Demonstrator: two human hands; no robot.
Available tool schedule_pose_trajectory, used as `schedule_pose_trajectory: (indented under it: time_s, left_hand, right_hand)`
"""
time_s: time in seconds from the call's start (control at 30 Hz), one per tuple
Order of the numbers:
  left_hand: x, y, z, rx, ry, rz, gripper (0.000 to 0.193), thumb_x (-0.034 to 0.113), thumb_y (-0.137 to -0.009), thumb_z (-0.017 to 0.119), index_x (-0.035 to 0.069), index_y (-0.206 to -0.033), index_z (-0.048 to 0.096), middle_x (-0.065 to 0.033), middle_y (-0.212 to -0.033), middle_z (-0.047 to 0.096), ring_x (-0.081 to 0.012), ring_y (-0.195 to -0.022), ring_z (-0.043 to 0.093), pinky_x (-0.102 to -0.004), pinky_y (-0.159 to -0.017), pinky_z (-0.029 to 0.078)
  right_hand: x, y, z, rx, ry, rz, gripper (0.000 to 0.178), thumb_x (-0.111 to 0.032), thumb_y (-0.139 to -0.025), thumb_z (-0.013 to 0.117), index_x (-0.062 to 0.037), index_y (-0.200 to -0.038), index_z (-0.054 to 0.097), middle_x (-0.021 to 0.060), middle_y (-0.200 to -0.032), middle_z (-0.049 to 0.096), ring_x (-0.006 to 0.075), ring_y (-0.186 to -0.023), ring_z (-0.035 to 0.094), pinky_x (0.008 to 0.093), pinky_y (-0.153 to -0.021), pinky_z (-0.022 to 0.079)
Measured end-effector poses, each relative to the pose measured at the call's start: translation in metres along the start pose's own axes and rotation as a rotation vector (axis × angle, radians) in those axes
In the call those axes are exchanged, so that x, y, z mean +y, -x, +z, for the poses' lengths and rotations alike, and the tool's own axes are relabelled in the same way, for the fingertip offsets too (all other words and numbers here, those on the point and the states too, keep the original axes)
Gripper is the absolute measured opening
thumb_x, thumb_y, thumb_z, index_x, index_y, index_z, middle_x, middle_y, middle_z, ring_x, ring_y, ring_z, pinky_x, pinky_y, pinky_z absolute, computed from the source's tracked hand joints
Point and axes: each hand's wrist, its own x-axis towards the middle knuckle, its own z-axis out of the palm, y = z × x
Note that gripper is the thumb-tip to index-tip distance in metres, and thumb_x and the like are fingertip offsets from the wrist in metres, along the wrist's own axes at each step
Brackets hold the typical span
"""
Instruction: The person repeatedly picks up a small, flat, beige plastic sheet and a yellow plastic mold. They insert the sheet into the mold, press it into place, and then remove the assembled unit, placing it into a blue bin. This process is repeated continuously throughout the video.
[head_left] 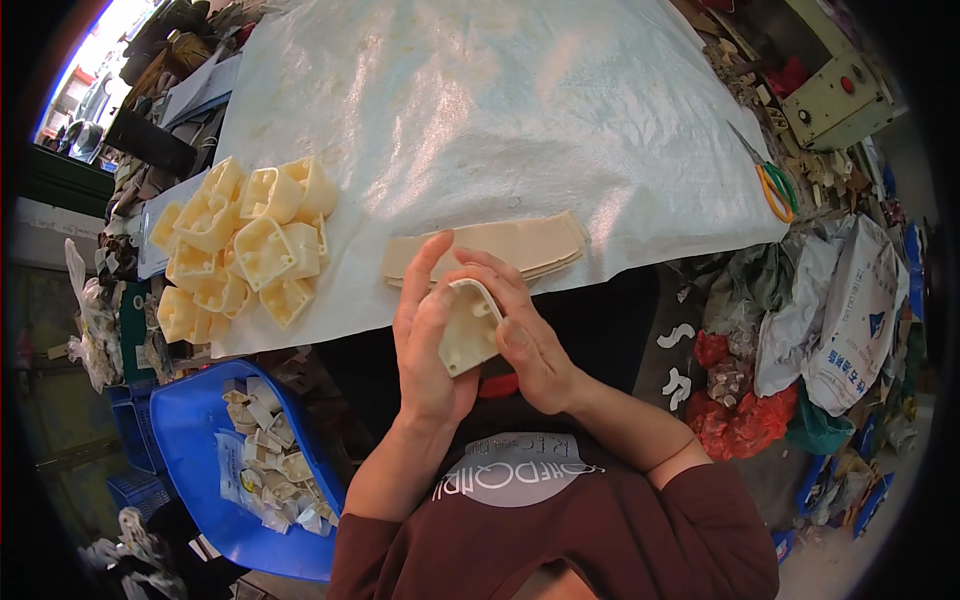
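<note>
**Both hands on one cream corner piece, held over the lap**

Nearest: the left hand [425,335] cradles a cream plastic corner piece [467,325] from below and behind, palm up, fingers extended along its back, thumb side against its left edge. The right hand [525,335] closes over the same piece from the right, fingers curled across its top rim, thumb pressing its face. So both hands are gripping the one piece, held close to the chest and just short of the table edge, probably so it can be turned and looked over at close range. A small red object [497,385] shows just below the hands; what it is cannot be told.

Just beyond the hands: a flat stack of beige strips [500,245] lies on the white woven sheet [520,110] that covers the table, within easy reach.

Left, on the same sheet: a heap of like cream corner pieces [245,245], piled loosely near the table's left edge.

Lower left, below table level: a blue tub [190,440] holding small pale offcuts, set beside the person's left arm, seemingly as a catch bin.

Far right on the sheet's edge: scissors [772,185] with orange and green handles, well apart from the hands. Beyond them, bags and red scrap crowd the floor.
</note>
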Motion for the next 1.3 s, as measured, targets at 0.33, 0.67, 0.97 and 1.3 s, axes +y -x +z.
schedule_pose_trajectory:
  time_s: [0.33, 0.67, 0.97, 1.3]
  left_hand:
    - [-0.001, 0.000, -0.001, 0.024, 0.068, -0.063, 0.046, 0.029, -0.087, 0.046, 0.008, -0.128, 0.040, -0.0121, -0.109, 0.053, -0.0233, -0.099, 0.055, -0.0357, -0.084, 0.047]
    - [0.011, -0.003, 0.002, -0.104, 0.021, -0.023, 0.068, 0.056, -0.091, 0.033, 0.010, -0.140, 0.018, -0.0143, -0.121, 0.044, -0.0261, -0.114, 0.046, -0.0387, -0.096, 0.038]
    - [-0.004, 0.002, -0.016, -0.231, -0.522, 0.253, 0.076, 0.049, -0.091, 0.041, 0.002, -0.142, 0.010, -0.0113, -0.131, 0.034, -0.0223, -0.119, 0.039, -0.0356, -0.101, 0.030]
    - [-0.013, 0.000, 0.005, -0.186, -0.178, 0.134, 0.055, 0.012, -0.081, 0.039, 0.009, -0.134, 0.023, -0.0120, -0.123, 0.039, -0.0232, -0.110, 0.047, -0.0362, -0.091, 0.044]
  right_hand:
    - [-0.007, 0.001, -0.001, 0.015, -0.074, -0.051, 0.042, -0.018, -0.094, 0.037, 0.0008, -0.131, 0.035, 0.0171, -0.135, 0.030, 0.0276, -0.123, 0.033, 0.0381, -0.103, 0.027]
    - [-0.030, -0.016, -0.021, -0.119, 0.700, -0.252, 0.052, -0.030, -0.085, 0.058, -0.0095, -0.130, 0.040, 0.0136, -0.131, 0.037, 0.0288, -0.117, 0.040, 0.0476, -0.098, 0.024]
    - [-0.039, -0.022, -0.028, 0.125, 0.206, 0.113, 0.064, -0.029, -0.076, 0.070, 0.0007, -0.127, 0.042, 0.0157, -0.121, 0.044, 0.0315, -0.112, 0.045, 0.0362, -0.093, 0.038]
    - [-0.022, -0.011, -0.017, 0.102, 0.253, -0.041, 0.053, -0.023, -0.087, 0.055, 0.0034, -0.130, 0.038, 0.0178, -0.125, 0.040, 0.0308, -0.117, 0.040, 0.0377, -0.099, 0.031]
